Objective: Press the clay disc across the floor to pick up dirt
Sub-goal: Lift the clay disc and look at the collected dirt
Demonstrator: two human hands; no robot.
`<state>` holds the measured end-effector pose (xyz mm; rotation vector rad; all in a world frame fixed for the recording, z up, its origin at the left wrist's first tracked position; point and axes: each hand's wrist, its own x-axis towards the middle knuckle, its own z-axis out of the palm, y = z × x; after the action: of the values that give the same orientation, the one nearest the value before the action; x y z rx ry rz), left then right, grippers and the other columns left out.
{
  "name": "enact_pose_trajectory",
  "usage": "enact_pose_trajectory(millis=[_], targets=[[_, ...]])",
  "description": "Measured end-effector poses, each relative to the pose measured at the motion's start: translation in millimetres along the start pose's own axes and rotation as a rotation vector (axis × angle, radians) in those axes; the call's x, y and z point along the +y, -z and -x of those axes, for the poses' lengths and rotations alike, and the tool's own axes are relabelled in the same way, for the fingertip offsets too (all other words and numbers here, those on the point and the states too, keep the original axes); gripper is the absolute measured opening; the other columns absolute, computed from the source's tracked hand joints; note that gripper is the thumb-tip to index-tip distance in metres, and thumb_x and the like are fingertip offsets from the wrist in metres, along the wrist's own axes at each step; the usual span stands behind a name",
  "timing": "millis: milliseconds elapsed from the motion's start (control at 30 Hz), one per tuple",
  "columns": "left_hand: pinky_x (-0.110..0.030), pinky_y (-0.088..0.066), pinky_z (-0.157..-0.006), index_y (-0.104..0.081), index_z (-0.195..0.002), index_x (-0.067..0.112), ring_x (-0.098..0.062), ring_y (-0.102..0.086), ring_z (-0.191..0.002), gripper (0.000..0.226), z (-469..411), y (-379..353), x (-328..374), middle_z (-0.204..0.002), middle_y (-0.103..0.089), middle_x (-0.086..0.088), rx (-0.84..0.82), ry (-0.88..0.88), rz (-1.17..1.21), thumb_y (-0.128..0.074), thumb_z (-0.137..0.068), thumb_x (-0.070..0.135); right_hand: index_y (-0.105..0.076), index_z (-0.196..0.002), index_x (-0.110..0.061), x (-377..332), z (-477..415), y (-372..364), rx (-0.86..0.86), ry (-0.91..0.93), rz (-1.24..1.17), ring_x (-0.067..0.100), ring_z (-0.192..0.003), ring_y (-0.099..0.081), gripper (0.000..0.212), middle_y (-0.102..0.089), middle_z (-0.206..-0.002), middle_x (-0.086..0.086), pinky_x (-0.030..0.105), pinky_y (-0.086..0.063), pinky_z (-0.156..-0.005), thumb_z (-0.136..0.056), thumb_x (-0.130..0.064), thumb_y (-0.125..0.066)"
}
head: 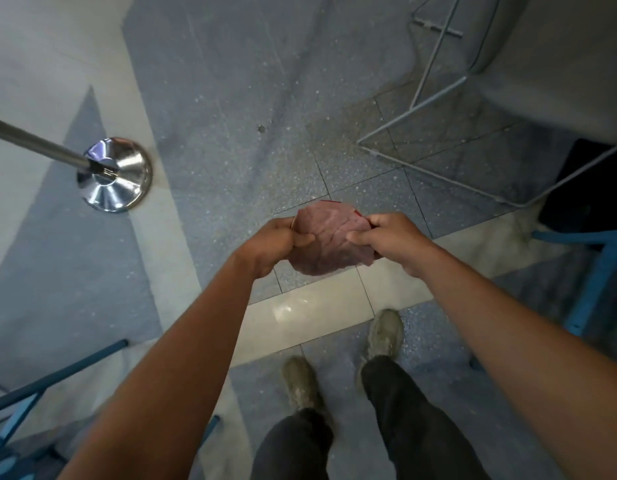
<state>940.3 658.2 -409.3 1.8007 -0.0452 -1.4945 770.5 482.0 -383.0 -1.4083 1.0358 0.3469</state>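
Note:
A flat, dull pinkish-red clay disc with a cracked, greyed face is held up in the air in front of me, well above the floor. My left hand pinches its left edge, thumb on the face. Gripping the right edge is my right hand, thumb also on the face. Below lies the speckled grey-blue tile floor with pale dust specks and a small dark spot.
A chrome stanchion base with its pole stands at the left. A white wire-frame chair is at the upper right, blue metal furniture frames at the right and lower left. My shoes stand by a cream tile strip.

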Motion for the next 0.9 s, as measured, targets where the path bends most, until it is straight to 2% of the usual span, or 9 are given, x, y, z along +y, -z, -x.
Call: enact_pose_trajectory(millis=[67,167,267,333,467,567,767,833,900], targets=[[-0.048,-0.056,-0.109,-0.077,-0.119,0.019,-0.028,-0.073,-0.118,0.029,18,6,3,-0.121,-0.081,-0.004,0.011,-0.016,0.027,-0.073,-0.097,0.002,-0.078,-0.105,-0.02,-6,10,-10,0.006,0.008,0.007,0.015,-0.089,-0.076,0.024,-0.08,-0.094,-0.005,0.043,-0.062,-0.088,-0.082,-0.022,-0.082],[-0.045,-0.056,-0.108,-0.076,-0.122,0.02,-0.027,-0.072,-0.119,0.028,37,13,8,-0.123,-0.08,-0.004,0.028,-0.053,0.031,-0.07,-0.1,0.004,-0.077,-0.103,-0.022,-19,25,-26,0.058,0.028,0.002,0.014,-0.09,-0.076,0.021,-0.079,-0.095,-0.005,0.04,-0.062,-0.088,-0.083,-0.023,-0.082],[-0.043,-0.056,-0.108,-0.075,-0.126,0.019,-0.025,-0.073,-0.118,0.028,61,24,9,-0.122,-0.08,-0.003,0.061,-0.075,0.012,-0.07,-0.101,0.007,-0.076,-0.098,-0.023,-36,44,-48,0.097,0.045,0.028,0.015,-0.085,-0.075,0.018,-0.078,-0.091,-0.005,0.036,-0.064,-0.079,-0.083,-0.032,-0.081],[-0.044,-0.058,-0.107,-0.075,-0.13,0.017,-0.024,-0.074,-0.117,0.029,78,29,13,-0.121,-0.081,-0.002,0.05,-0.089,0.014,-0.07,-0.102,0.01,-0.076,-0.097,-0.021,-44,57,-59,0.146,0.055,0.043,0.017,-0.081,-0.076,0.024,-0.078,-0.088,-0.003,0.037,-0.065,-0.073,-0.082,-0.039,-0.081],[-0.036,-0.062,-0.095,-0.075,-0.129,0.017,-0.022,-0.077,-0.11,0.026,119,36,31,-0.116,-0.082,-0.001,0.044,-0.123,0.005,-0.07,-0.104,0.013,-0.076,-0.102,-0.02,-63,83,-67,0.178,0.06,0.065,0.015,-0.084,-0.075,0.024,-0.079,-0.091,-0.003,0.038,-0.065,-0.074,-0.083,-0.035,-0.079],[-0.028,-0.061,-0.087,-0.074,-0.132,0.021,-0.016,-0.077,-0.107,0.029,145,40,48,-0.116,-0.081,0.002,0.053,-0.128,-0.027,-0.071,-0.103,0.02,-0.077,-0.104,-0.022,-83,103,-62,0.141,0.075,0.118,0.014,-0.087,-0.074,0.021,-0.078,-0.091,-0.007,0.033,-0.063,-0.077,-0.085,-0.031,-0.078],[-0.032,-0.06,-0.095,-0.075,-0.132,0.018,-0.018,-0.076,-0.111,0.03,184,36,95,-0.118,-0.081,0.0,0.087,-0.14,-0.024,-0.073,-0.102,0.02,-0.076,-0.085,-0.023,-140,128,-25,0.068,0.142,0.325,0.015,-0.079,-0.073,0.015,-0.077,-0.079,-0.006,0.032,-0.059,-0.072,-0.081,-0.037,-0.076],[-0.027,-0.06,-0.089,-0.076,-0.13,0.019,-0.013,-0.076,-0.107,0.027,191,33,118,-0.115,-0.081,0.002,0.105,-0.167,-0.027,-0.072,-0.103,0.019,-0.075,-0.082,-0.022,-163,131,-12,0.062,0.175,0.393,0.014,-0.076,-0.071,0.017,-0.075,-0.078,-0.005,0.028,-0.053,-0.066,-0.081,-0.039,-0.076],[-0.02,-0.058,-0.08,-0.076,-0.123,0.024,-0.008,-0.075,-0.101,0.021,196,31,142,-0.11,-0.081,0.006,0.118,-0.192,-0.021,-0.07,-0.104,0.017,-0.076,-0.087,-0.021,-181,129,2,0.053,0.214,0.412,0.013,-0.079,-0.073,0.022,-0.077,-0.08,-0.005,0.03,-0.055,-0.07,-0.08,-0.041,-0.077]])
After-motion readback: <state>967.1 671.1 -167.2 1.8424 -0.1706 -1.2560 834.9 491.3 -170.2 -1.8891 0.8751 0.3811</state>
